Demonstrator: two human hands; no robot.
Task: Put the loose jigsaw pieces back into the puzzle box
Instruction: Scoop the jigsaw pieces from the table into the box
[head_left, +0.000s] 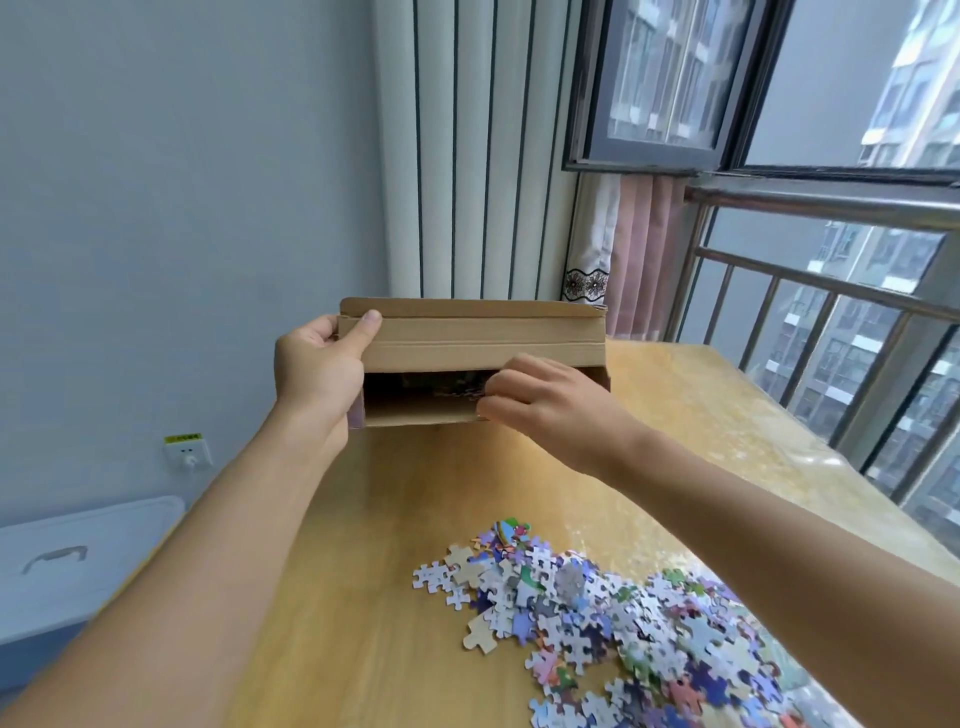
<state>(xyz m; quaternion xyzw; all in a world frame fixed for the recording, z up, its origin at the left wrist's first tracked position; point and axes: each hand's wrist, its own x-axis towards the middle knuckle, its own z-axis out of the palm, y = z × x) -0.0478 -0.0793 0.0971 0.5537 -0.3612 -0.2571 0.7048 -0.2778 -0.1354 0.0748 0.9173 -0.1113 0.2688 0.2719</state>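
Cardboard is filling the middle of the view: the puzzle box (483, 338) is being held up off the table (395, 499), its open mouth facing the person. The left hand (317, 374) is gripping the box's left end, thumb pressed over the raised flap and the other fingers wrapping behind. The right hand (550, 400) is reaching into the opening, its fingers (501, 389) curling at the mouth; whether they are pinching pieces or letting some go cannot be told, since the tips are lying in shadow. Just beyond those fingers, a few dark shapes inside the box are probably pieces already returned. Well below and nearer than both hands, a wide heap of loose jigsaw pieces (613, 608) is lying on the table. Judging by that heap, the job is only beginning; most of the pieces are waiting to be scooped in.
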